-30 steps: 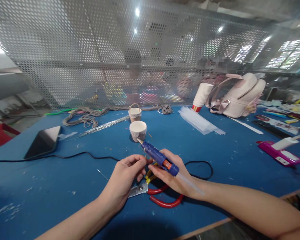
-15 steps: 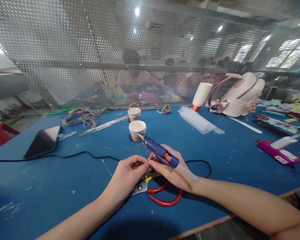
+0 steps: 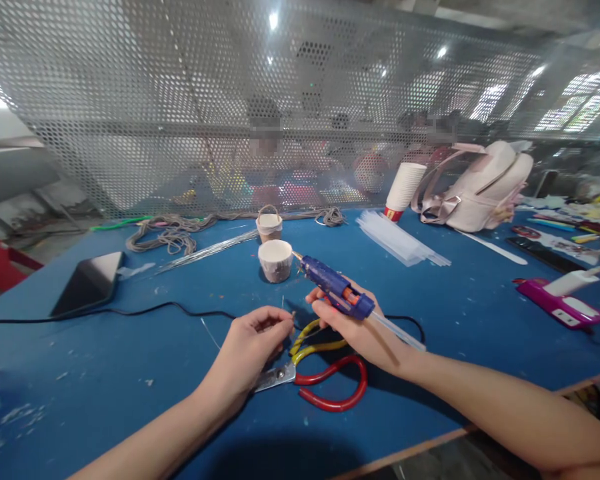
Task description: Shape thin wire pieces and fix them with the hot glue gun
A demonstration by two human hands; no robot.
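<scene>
My right hand [image 3: 357,327] is wrapped round a blue hot glue gun [image 3: 333,287], its nozzle pointing up and left and a clear glue stick jutting from its rear. My left hand [image 3: 257,340] is closed in a pinch on a small, thin piece too tiny to name, its tip showing at the fingertips. Beneath and between the hands lie scissors [image 3: 330,393] with red and yellow handles, their blades partly under my left hand. Just beyond the nozzle stands a small white-rimmed cup [image 3: 275,261]. Behind it is a similar cup with an arched handle [image 3: 269,225].
A phone [image 3: 87,283] and a black cable [image 3: 175,307] lie left. Grey cord [image 3: 165,237] and silvery strips [image 3: 210,250] lie near the perforated screen [image 3: 180,133]. Translucent strips [image 3: 397,240], stacked paper cups [image 3: 405,190], a backpack [image 3: 485,190] and a magenta power strip [image 3: 563,303] are right.
My right hand has moved right with the glue gun, away from my left hand. The two hands' fingertips are now apart, and more of the scissors shows between them.
</scene>
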